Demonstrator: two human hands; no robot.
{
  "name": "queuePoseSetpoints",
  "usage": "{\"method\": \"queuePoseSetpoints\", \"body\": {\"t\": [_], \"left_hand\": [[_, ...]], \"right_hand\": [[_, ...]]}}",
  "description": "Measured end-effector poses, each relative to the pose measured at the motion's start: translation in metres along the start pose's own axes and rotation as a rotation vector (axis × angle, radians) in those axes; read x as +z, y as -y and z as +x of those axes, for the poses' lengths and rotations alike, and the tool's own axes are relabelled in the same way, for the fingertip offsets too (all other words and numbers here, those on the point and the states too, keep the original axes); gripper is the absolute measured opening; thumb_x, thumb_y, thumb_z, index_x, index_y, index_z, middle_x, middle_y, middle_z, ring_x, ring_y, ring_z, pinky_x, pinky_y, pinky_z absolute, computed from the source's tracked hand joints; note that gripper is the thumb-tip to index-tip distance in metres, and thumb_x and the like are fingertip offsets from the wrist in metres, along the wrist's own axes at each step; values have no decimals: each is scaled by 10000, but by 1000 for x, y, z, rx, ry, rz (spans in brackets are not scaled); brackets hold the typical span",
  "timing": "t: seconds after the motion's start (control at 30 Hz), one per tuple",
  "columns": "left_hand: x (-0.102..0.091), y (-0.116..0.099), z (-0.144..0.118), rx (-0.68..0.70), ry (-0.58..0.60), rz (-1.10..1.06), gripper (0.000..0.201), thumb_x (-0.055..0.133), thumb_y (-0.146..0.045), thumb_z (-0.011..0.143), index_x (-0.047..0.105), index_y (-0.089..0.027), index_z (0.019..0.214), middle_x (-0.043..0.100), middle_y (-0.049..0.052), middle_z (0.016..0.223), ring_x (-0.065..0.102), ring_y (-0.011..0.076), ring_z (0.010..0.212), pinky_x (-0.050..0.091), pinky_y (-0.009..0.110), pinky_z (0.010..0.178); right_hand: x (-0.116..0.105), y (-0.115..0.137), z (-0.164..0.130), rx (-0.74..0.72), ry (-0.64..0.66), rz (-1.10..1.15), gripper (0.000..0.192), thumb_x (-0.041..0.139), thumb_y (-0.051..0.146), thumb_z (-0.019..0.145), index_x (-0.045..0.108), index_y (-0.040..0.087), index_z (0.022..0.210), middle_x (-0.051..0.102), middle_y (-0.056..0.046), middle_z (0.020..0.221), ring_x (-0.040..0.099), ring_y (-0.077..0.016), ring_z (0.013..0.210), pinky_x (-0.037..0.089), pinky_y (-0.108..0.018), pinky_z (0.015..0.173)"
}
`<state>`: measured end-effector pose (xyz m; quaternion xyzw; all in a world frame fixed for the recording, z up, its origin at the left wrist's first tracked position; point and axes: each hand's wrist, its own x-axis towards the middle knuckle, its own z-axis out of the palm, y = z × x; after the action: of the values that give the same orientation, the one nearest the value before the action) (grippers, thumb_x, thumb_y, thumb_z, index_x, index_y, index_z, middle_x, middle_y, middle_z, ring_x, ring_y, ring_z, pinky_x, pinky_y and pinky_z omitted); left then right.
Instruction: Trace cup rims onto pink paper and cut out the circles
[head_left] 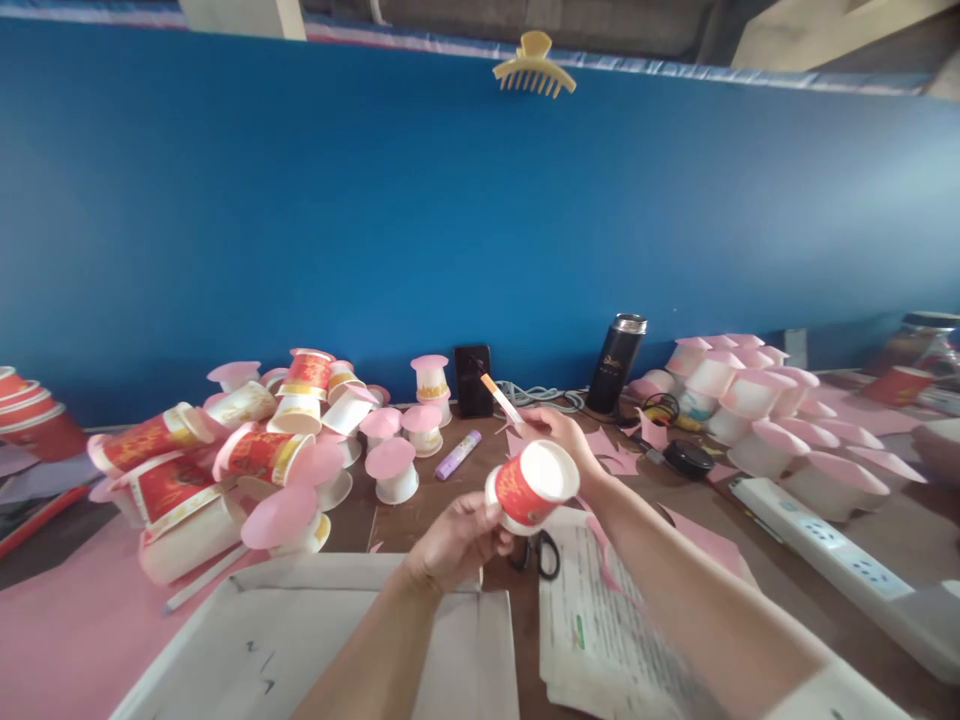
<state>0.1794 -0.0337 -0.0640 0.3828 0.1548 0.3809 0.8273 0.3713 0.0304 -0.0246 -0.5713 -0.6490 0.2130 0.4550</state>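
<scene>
My left hand (459,545) is closed round the base of a red and white paper cup (517,497), held tilted above the table with its white mouth turned toward me. Beyond the cup, my right hand (559,432) pinches a slim white stick with an orange tip (501,398), which points up and left; its exact kind is unclear. Below the cup lie black-handled scissors (549,556), partly hidden, beside printed sheets (577,640). Nearest on the left stand paper cups topped with pink paper discs (391,462).
Cups with pink paper (757,390) crowd the right side, near a white power strip (825,540). A black flask (616,365), a phone (473,380) and a purple tube (457,455) are near the blue wall (450,200). A shallow white box (300,640) lies in front.
</scene>
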Motion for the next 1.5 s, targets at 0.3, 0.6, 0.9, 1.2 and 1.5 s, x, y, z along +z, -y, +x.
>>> {"method": "queuePoseSetpoints", "body": {"t": [0.3, 0.6, 0.9, 1.2, 1.5], "left_hand": [[-8, -6, 10, 330, -528, -96, 212, 738, -247, 721, 642, -143, 880, 595, -7, 770, 560, 57, 631, 484, 159, 561], [-4, -1, 13, 273, -544, 32, 255, 771, -280, 678, 668, -116, 843, 651, 34, 770, 630, 103, 720, 531, 187, 666], [-12, 9, 25, 88, -680, 451, 207, 687, -345, 742, 655, -142, 767, 713, 78, 756, 691, 191, 762, 523, 240, 661], [6, 6, 21, 0, -890, 828, 330, 611, -505, 765, 528, -185, 773, 639, 31, 589, 592, 168, 459, 419, 255, 461], [11, 10, 5, 541, -696, 1034, 394, 647, -325, 782, 589, -222, 1157, 660, 63, 940, 594, 158, 672, 450, 267, 684]], "right_hand": [[7, -5, -62, 148, -116, 583, 253, 619, 448, 799, 605, 224, 914, 561, 18, 739, 503, -114, 625, 407, -224, 564], [15, -2, -76, -145, -216, 214, 192, 541, 348, 871, 640, 261, 1011, 594, -38, 872, 530, -177, 802, 437, -307, 733], [8, 1, -68, 136, -247, 656, 304, 676, 462, 745, 638, 227, 933, 512, 51, 547, 458, -100, 471, 356, -211, 424], [9, 0, -63, 203, -224, 866, 292, 690, 466, 738, 599, 206, 834, 465, 65, 565, 422, -69, 469, 333, -185, 417], [13, -3, -66, 232, -182, 748, 349, 670, 528, 734, 547, 202, 714, 475, 57, 544, 420, -75, 458, 346, -191, 420]]}}
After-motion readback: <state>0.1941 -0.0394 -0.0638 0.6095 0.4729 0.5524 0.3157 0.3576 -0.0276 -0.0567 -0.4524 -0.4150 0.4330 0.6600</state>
